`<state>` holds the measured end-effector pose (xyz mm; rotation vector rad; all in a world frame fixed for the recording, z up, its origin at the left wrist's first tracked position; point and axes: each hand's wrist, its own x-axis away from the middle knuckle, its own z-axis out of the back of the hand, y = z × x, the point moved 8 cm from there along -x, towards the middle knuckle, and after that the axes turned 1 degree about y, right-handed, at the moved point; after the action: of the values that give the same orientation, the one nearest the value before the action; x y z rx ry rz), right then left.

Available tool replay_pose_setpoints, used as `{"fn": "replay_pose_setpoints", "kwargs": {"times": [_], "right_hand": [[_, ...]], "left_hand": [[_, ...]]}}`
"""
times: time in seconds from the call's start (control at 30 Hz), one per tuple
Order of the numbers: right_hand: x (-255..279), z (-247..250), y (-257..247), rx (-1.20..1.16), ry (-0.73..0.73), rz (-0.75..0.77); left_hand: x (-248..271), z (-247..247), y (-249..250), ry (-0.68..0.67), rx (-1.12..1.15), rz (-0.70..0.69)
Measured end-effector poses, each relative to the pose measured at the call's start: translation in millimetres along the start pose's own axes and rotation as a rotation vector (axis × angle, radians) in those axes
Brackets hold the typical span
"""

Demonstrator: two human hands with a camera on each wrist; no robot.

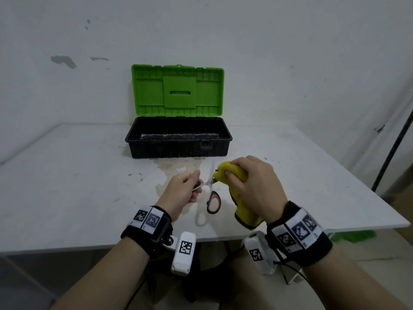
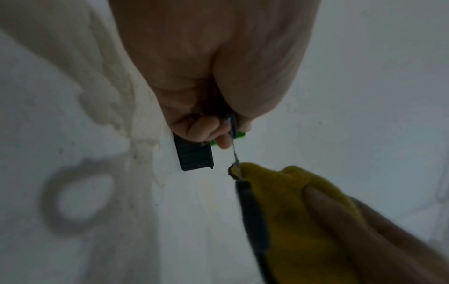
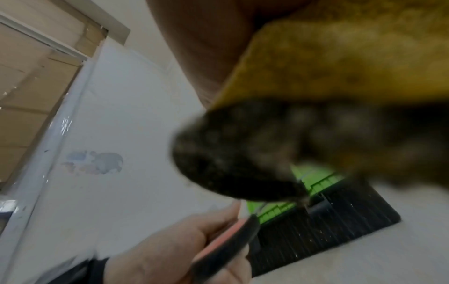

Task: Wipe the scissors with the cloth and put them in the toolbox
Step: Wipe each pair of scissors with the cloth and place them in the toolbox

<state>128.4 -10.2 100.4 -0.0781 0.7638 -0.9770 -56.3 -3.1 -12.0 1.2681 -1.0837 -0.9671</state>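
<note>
Scissors (image 1: 211, 189) with black and red handles are spread open above the table. My left hand (image 1: 183, 193) grips one handle, with the other handle loop (image 1: 213, 202) hanging free. My right hand (image 1: 250, 186) holds a yellow cloth (image 1: 232, 173) with a dark edge, wrapped round one blade. In the left wrist view the blade (image 2: 234, 151) runs from my curled fingers into the cloth (image 2: 291, 201). The other blade (image 1: 212, 170) points toward the toolbox (image 1: 178, 139), a black box with a green lid (image 1: 177, 90) standing open. The right wrist view shows the cloth (image 3: 328, 76) close up and blurred.
The white table (image 1: 67, 175) carries a yellowish stain in front of the toolbox. The toolbox stands against the wall at the table's back. A dark pole (image 1: 393, 148) leans at the right. The table's near edge runs just below my wrists.
</note>
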Motion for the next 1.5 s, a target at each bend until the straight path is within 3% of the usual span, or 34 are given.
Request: {"fn": "replay_pose_setpoints", "kwargs": {"times": [0.2, 0.27, 0.4, 0.5, 0.63, 0.83, 1.0, 1.33, 1.5], "right_hand": [[-15.2, 59.8, -4.7, 0.067, 0.233, -0.016], [-12.6, 55.2, -9.4, 0.086, 0.15, -0.025], [5.6, -8.4, -22.8, 0.102, -0.206, 0.009], [15.5, -48.4, -36.0, 0.135, -0.314, 0.092], [10.6, -60.5, -30.8, 0.157, -0.329, 0.076], [-4.5, -45.7, -16.0, 0.206, -0.24, 0.011], [8.7, -61.8, -34.2, 0.239, -0.395, 0.189], [12.7, -58.5, -36.7, 0.273, -0.423, 0.197], [13.9, -55.6, -11.6, 0.298, -0.46, 0.114]], "left_hand": [[2.9, 21.4, 10.6, 0.166, -0.267, -0.142], [3.6, 23.2, 15.7, 0.198, -0.349, -0.192], [8.7, 13.1, 23.2, 0.197, -0.433, -0.279], [10.6, 2.1, 23.4, 0.151, -0.452, -0.327], [10.4, 4.9, 23.0, 0.142, -0.423, -0.344], [10.2, 5.3, 24.7, 0.165, -0.408, -0.341], [9.3, 1.5, 19.0, 0.138, -0.406, -0.302], [10.5, 1.3, 16.8, 0.148, -0.379, -0.294], [12.2, 17.0, 21.0, 0.217, -0.331, -0.291]]}}
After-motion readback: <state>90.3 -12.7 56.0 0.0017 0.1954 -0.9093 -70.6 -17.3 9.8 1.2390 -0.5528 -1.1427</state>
